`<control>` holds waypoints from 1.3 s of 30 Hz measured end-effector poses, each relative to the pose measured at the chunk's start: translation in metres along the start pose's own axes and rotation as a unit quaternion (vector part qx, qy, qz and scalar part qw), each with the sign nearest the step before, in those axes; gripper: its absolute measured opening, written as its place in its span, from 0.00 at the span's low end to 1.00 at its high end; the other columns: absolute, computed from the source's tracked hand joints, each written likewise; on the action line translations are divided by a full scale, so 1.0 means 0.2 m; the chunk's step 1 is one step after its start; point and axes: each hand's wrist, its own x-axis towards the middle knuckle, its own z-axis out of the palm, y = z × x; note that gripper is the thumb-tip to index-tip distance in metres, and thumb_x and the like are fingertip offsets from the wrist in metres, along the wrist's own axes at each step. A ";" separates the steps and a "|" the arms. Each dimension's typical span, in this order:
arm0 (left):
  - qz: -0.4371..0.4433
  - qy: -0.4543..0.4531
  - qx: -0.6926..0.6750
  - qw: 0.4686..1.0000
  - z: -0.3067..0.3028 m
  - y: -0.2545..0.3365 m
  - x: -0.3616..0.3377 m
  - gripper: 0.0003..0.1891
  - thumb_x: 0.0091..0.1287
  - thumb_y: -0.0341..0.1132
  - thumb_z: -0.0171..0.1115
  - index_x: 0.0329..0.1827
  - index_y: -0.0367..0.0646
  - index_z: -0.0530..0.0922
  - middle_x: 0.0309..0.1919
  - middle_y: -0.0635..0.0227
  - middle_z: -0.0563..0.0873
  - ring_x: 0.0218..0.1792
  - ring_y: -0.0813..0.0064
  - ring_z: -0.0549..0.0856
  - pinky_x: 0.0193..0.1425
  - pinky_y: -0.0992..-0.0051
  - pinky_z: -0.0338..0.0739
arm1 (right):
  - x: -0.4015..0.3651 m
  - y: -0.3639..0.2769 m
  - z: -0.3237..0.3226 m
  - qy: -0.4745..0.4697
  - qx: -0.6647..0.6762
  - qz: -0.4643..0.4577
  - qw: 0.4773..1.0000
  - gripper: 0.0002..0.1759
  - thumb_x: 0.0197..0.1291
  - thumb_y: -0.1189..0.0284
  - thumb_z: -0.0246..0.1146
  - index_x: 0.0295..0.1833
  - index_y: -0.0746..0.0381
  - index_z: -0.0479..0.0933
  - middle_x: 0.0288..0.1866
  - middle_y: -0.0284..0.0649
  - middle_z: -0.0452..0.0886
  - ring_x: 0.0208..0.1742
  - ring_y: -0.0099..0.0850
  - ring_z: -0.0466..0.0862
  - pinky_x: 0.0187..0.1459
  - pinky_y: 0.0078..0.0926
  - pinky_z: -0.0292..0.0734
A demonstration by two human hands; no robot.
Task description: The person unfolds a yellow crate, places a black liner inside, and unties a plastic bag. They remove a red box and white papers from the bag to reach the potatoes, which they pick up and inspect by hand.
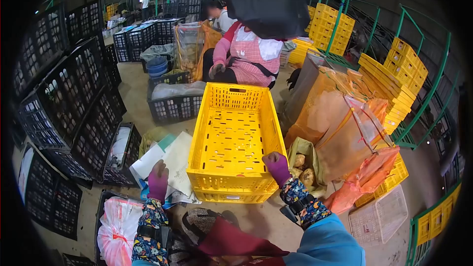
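Observation:
A yellow plastic crate (231, 172) stands before me on top of another yellow crate (236, 197). Its slotted floor shows pale specks. My right hand (277, 169), in a purple glove, has its fingers curled at the crate's near right corner. My left hand (158, 181), also gloved in purple, is held apart from the crate on its left side. Its fingers are drawn together, and I see nothing in them. Below that hand lie paper sheets (178, 160). Close to my right hand, an open sack (318, 160) holds several brown, potato-like tubers (307, 177).
Black crates (74, 103) are stacked on the left. A white plastic bag (118, 226) sits in a crate at lower left. Orange mesh bags (345, 128) stand on the right near a pale crate (382, 216). A person in a pink checked apron (251, 61) sits opposite.

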 end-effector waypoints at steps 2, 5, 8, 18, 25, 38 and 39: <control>0.010 0.063 -0.025 0.998 -0.04 0.03 -0.01 0.21 0.69 0.30 0.60 0.64 0.33 0.74 0.52 0.56 0.85 0.52 0.68 0.85 0.58 0.71 0.78 | 0.05 -0.08 -0.08 -0.046 0.036 0.138 0.989 0.18 0.64 0.64 0.65 0.25 0.63 0.76 0.20 0.35 0.78 0.22 0.25 0.77 0.31 0.24 0.74; -0.008 0.092 -0.103 0.990 0.01 0.27 -0.01 0.18 0.70 0.29 0.60 0.60 0.31 0.76 0.49 0.57 0.87 0.49 0.72 0.85 0.55 0.74 0.79 | 0.14 -0.05 -0.07 -0.090 0.119 0.212 0.966 0.22 0.70 0.57 0.59 0.35 0.66 0.83 0.22 0.36 0.81 0.25 0.31 0.83 0.38 0.24 0.79; -0.003 0.058 -0.172 0.983 0.09 0.38 -0.02 0.18 0.69 0.28 0.60 0.60 0.31 0.76 0.48 0.56 0.87 0.48 0.72 0.85 0.54 0.75 0.79 | 0.25 -0.19 -0.05 -0.149 0.149 0.248 0.945 0.29 0.68 0.54 0.62 0.61 0.68 0.73 0.51 0.45 0.84 0.45 0.28 0.84 0.48 0.23 0.79; -0.081 0.091 -0.095 0.988 0.09 0.24 -0.06 0.19 0.69 0.31 0.62 0.60 0.31 0.77 0.50 0.55 0.86 0.47 0.70 0.85 0.55 0.74 0.79 | 0.92 -0.36 -0.16 0.257 -0.181 -0.167 0.935 0.42 0.54 0.64 0.72 0.70 0.71 0.65 0.65 0.57 0.74 0.66 0.48 0.76 0.66 0.39 0.70; -0.075 0.040 -0.128 0.988 0.10 0.32 -0.08 0.18 0.70 0.31 0.59 0.60 0.31 0.77 0.50 0.57 0.86 0.49 0.71 0.85 0.56 0.74 0.78 | 1.04 0.07 -0.02 0.046 0.062 -0.005 0.997 0.28 0.70 0.63 0.60 0.68 0.68 0.69 0.57 0.45 0.80 0.57 0.34 0.79 0.59 0.29 0.73; -0.077 0.024 -0.163 0.983 0.15 0.35 -0.04 0.18 0.71 0.31 0.59 0.61 0.31 0.76 0.52 0.57 0.85 0.52 0.72 0.83 0.58 0.75 0.77 | 0.51 -0.33 0.39 -0.452 -0.065 0.170 0.873 0.37 0.65 0.48 0.63 0.61 0.72 0.74 0.54 0.48 0.83 0.57 0.32 0.81 0.60 0.25 0.73; -0.054 0.026 -0.147 0.987 0.15 0.32 -0.04 0.18 0.71 0.30 0.59 0.61 0.31 0.76 0.52 0.57 0.85 0.52 0.72 0.84 0.58 0.75 0.77 | 0.54 -0.37 0.42 -0.456 -0.050 0.266 0.848 0.36 0.65 0.47 0.63 0.60 0.71 0.76 0.53 0.48 0.83 0.56 0.30 0.81 0.60 0.24 0.74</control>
